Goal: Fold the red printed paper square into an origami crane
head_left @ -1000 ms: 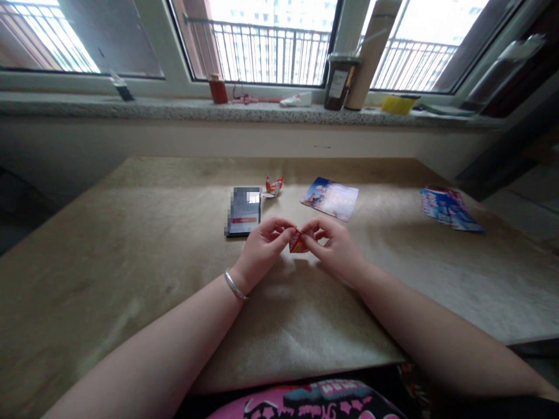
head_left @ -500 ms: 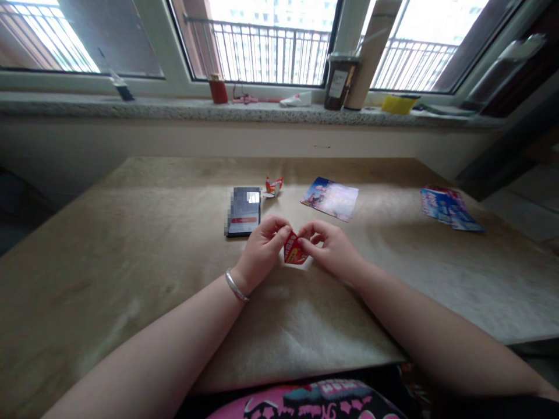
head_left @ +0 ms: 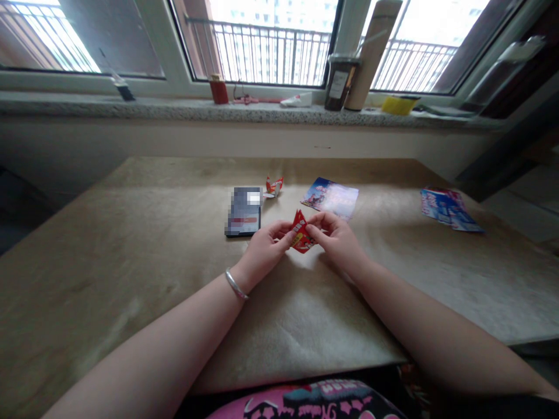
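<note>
Between my two hands is a small folded piece of red printed paper, pointed at its top and held above the table. My left hand pinches its left edge between thumb and fingers. On the opposite edge, the thumb and fingertips of my right hand are closed on it. Just beyond my left hand lies a tablet or large phone, partly blurred out. A folded red and white paper figure stands by its upper right corner. Behind my right hand lies a blue and pink printed sheet, its near edge partly covered by the fingers.
Several blue printed sheets lie overlapped at the right of the table. On the stone windowsill stand a red container, a dark lidded jar, a cardboard tube and a yellow item.
The red folded paper has turned and risen slightly, so its pointed tip now shows upward. Both hands have shifted their grip to its sides; my right hand has moved a little farther forward.
</note>
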Demonstrator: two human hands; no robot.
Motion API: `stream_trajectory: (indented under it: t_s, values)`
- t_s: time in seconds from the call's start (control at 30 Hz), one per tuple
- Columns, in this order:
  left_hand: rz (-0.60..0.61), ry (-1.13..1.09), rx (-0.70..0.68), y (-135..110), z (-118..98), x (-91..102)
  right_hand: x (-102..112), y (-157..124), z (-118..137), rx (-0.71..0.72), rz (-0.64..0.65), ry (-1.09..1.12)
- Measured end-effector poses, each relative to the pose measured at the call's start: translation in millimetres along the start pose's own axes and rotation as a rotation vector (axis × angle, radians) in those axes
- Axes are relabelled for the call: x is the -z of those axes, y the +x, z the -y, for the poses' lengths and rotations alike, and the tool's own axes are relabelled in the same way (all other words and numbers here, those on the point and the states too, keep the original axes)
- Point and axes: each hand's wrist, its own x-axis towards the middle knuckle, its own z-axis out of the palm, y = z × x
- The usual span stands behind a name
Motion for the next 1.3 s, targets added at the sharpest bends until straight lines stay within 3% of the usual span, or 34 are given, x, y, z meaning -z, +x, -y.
stream_trajectory:
  t_s: [0.3,0.57,0.7,0.8,0.97,1.3]
  values:
    - [0.031,-0.04,-0.019,-0.7,-5.3,0.2,-1.0,0.5,1.4,-0.021,0.001,-0.014]
    - [-0.039,0.047,0.006,2.1,-0.4,3.1,-0.2,4.9,-11.9,-0.028,0.123,-0.049]
    - [-0.071,0.057,0.016,4.7,4.1,3.3,2.2,8.4,-19.5,-0.031,0.105,-0.113]
    - [-0.072,0.2,-0.044,6.9,6.8,5.2,4.6,10.9,-25.9,0.0,0.097,-0.179]
    - [-0.024,0.558,-0.264,8.6,7.5,10.1,6.9,11.0,-26.0,0.004,0.132,-0.444]
    - [0.088,0.915,-0.375,8.1,5.2,10.3,1.7,7.4,-14.4,0.223,0.131,-0.759]
